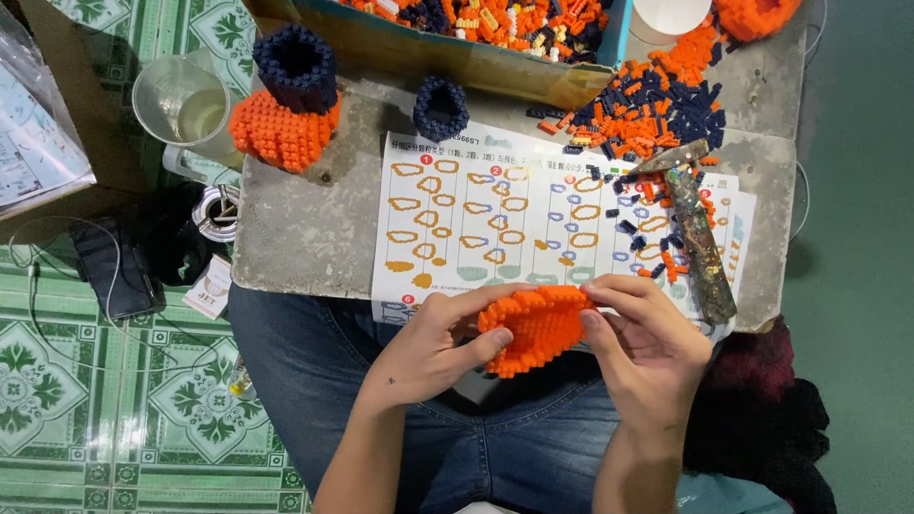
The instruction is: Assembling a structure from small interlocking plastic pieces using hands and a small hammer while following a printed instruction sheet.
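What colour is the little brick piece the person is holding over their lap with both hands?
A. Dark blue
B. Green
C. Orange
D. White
C: the left hand and right hand grip an orange brick piece from either side, just below the instruction sheet on the table.

Both hands grip a studded orange brick shell [535, 328], plastic, bumpy all over with a dull sheen. The slab table [305, 228] looks like rough, pitted grey concrete. On it lies a smooth, matt paper instruction sheet [476, 219]. The pliers [700, 243] are metal, mottled and rust-stained. Blue denim jeans [305, 381] look soft and woven. The floor tiles [76, 381] shine glossy green. The measuring jug [186, 105] is clear plastic.
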